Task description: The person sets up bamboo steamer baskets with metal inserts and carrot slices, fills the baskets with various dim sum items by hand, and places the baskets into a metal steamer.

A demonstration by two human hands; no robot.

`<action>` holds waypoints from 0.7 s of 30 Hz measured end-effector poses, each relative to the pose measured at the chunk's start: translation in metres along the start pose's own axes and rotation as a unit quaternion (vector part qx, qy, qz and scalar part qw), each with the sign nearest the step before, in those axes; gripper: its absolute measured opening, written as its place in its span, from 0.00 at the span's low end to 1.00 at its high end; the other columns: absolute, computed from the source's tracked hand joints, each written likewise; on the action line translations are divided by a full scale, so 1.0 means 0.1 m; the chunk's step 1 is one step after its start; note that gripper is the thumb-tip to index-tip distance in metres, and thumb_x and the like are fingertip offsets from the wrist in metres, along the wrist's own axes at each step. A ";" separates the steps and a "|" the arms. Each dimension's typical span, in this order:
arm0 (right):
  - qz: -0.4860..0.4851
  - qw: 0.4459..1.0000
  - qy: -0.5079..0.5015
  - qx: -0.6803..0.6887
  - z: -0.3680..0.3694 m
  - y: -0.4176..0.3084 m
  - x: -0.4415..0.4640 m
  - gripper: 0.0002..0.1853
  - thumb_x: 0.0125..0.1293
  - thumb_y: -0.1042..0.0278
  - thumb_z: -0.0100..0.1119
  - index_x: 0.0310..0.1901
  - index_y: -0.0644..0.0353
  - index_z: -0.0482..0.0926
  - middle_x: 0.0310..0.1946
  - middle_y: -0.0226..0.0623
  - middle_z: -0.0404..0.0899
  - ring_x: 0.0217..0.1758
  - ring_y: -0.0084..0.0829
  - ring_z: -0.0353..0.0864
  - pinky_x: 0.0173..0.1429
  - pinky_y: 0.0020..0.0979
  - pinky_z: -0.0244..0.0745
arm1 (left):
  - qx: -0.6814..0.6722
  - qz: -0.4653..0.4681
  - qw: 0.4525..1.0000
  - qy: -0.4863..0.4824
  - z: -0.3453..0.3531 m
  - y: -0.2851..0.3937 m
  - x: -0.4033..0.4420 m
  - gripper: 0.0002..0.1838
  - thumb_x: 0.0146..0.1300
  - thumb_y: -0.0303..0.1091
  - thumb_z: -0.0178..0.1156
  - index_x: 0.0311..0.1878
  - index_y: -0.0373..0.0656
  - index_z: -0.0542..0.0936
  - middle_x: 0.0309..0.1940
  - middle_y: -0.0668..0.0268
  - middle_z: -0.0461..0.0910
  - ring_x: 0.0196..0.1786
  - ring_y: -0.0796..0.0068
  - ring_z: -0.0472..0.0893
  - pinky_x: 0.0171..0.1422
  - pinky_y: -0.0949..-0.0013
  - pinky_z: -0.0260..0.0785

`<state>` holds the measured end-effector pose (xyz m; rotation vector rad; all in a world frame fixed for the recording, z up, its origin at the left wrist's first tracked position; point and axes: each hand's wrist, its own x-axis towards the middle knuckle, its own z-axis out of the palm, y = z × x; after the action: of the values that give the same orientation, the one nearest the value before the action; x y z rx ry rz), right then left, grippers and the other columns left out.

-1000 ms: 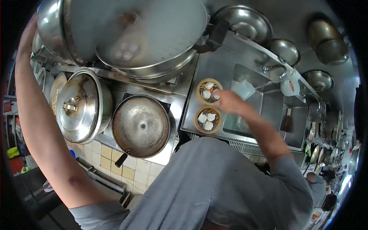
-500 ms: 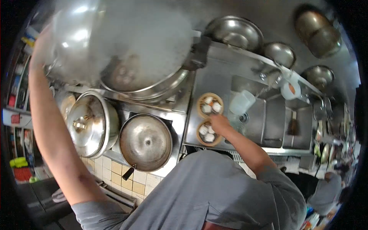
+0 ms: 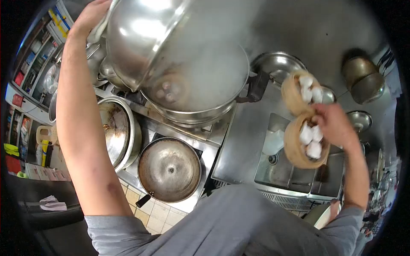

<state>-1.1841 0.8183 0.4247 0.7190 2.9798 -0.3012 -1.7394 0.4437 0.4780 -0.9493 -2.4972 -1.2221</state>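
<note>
My left hand (image 3: 91, 18), at the top left, grips a large shiny steel lid (image 3: 136, 40) through a pale cloth (image 3: 101, 30). The lid is tilted up over the left side of a wide steaming pot (image 3: 200, 114). Through the steam, a round basket (image 3: 183, 87) with several small round pieces shows inside the pot. My right hand (image 3: 337, 126) is closed on the adjoining rims of two bamboo steamer baskets, an upper basket (image 3: 291, 99) and a lower basket (image 3: 294, 147). Both are tilted in the air above the sink and hold white buns.
A wok (image 3: 171, 170) with a black handle sits on the stove before the pot. Left of it stands a lidded pot (image 3: 117, 132). The steel sink (image 3: 273, 170) holds a translucent container (image 3: 273, 143). Steel bowls (image 3: 277, 64) line the back; shelves (image 3: 38, 59) stand at the left.
My right hand has lifted both bamboo baskets off the steel counter and carried them right, over the sink. The lid stays raised in my left hand; my view has shifted.
</note>
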 end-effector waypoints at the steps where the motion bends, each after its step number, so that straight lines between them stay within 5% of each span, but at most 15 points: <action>1: -0.021 0.999 -0.007 -0.036 -0.28 -0.21 0.11 0.11 0.62 0.77 0.63 0.46 0.65 0.84 0.37 0.59 0.83 0.41 0.55 0.86 0.47 0.46 0.78 | -0.003 0.002 1.000 0.007 0.00 -0.05 0.05 0.27 0.77 0.48 0.58 0.72 0.43 0.78 0.62 0.62 0.84 0.61 0.71 0.82 0.68 0.67 0.71; 3: -0.103 0.994 0.003 -0.035 -0.59 -0.29 0.44 0.10 0.60 0.77 0.63 0.44 0.67 0.84 0.33 0.58 0.81 0.36 0.56 0.83 0.44 0.45 0.77 | -0.058 -0.018 0.997 -0.051 -0.01 -0.12 0.15 0.27 0.77 0.47 0.58 0.71 0.42 0.78 0.61 0.63 0.84 0.59 0.72 0.82 0.67 0.68 0.72; 4: -0.172 0.981 0.033 -0.082 -0.70 -0.37 0.63 0.12 0.59 0.81 0.61 0.45 0.69 0.84 0.29 0.53 0.81 0.31 0.32 0.79 0.41 0.38 0.75 | -0.031 -0.001 0.998 -0.052 0.00 -0.02 0.08 0.26 0.77 0.47 0.58 0.71 0.42 0.79 0.60 0.64 0.85 0.59 0.73 0.82 0.67 0.68 0.72; 6: -0.155 0.984 0.041 -0.076 -0.78 -0.71 0.94 0.12 0.61 0.75 0.63 0.46 0.67 0.85 0.30 0.53 0.81 0.33 0.42 0.81 0.43 0.40 0.76 | -0.001 0.004 0.999 -0.035 0.04 0.11 0.01 0.26 0.78 0.47 0.57 0.71 0.43 0.78 0.60 0.64 0.85 0.59 0.73 0.82 0.67 0.68 0.72; 8: -0.281 0.948 0.106 -0.106 -0.64 -0.69 1.54 0.14 0.62 0.69 0.64 0.48 0.66 0.85 0.34 0.55 0.83 0.39 0.49 0.83 0.48 0.45 0.77 | 0.004 -0.011 1.000 -0.016 0.08 0.12 -0.02 0.27 0.78 0.48 0.57 0.72 0.43 0.78 0.61 0.64 0.85 0.60 0.73 0.82 0.68 0.68 0.71; 10: -0.304 0.935 0.130 -0.131 -0.42 -0.90 2.00 0.15 0.64 0.67 0.62 0.49 0.66 0.86 0.42 0.57 0.84 0.48 0.52 0.84 0.55 0.49 0.77 | 0.053 0.009 0.998 0.011 0.09 0.17 -0.05 0.27 0.78 0.49 0.57 0.72 0.44 0.78 0.61 0.64 0.84 0.61 0.72 0.81 0.69 0.67 0.70; 12: -0.206 0.967 0.005 -0.150 -0.21 -1.26 2.40 0.14 0.66 0.66 0.60 0.48 0.64 0.87 0.49 0.56 0.84 0.52 0.52 0.83 0.59 0.48 0.77 | 0.061 0.035 0.997 0.023 0.08 0.05 -0.01 0.27 0.77 0.50 0.57 0.72 0.44 0.78 0.61 0.63 0.84 0.61 0.72 0.82 0.69 0.67 0.70; 14: -0.389 0.918 0.062 -0.036 0.22 -1.19 2.79 0.15 0.67 0.66 0.58 0.50 0.61 0.87 0.52 0.52 0.85 0.54 0.50 0.83 0.62 0.46 0.77 | 0.043 0.021 0.999 0.007 0.06 0.06 0.00 0.27 0.77 0.50 0.57 0.71 0.44 0.79 0.61 0.63 0.85 0.61 0.72 0.82 0.69 0.67 0.70; 21: -0.376 0.917 -0.033 -0.124 0.86 -1.68 3.22 0.14 0.69 0.63 0.59 0.50 0.60 0.86 0.47 0.47 0.86 0.49 0.42 0.85 0.56 0.41 0.79 | 0.038 -0.018 0.999 -0.008 0.06 0.23 -0.11 0.27 0.76 0.49 0.57 0.70 0.44 0.79 0.60 0.63 0.85 0.60 0.70 0.82 0.68 0.66 0.71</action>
<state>-1.5460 0.7981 0.3360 -0.4776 2.9994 0.0347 -1.7161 0.4541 0.4841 -0.9042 -2.5644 -1.1240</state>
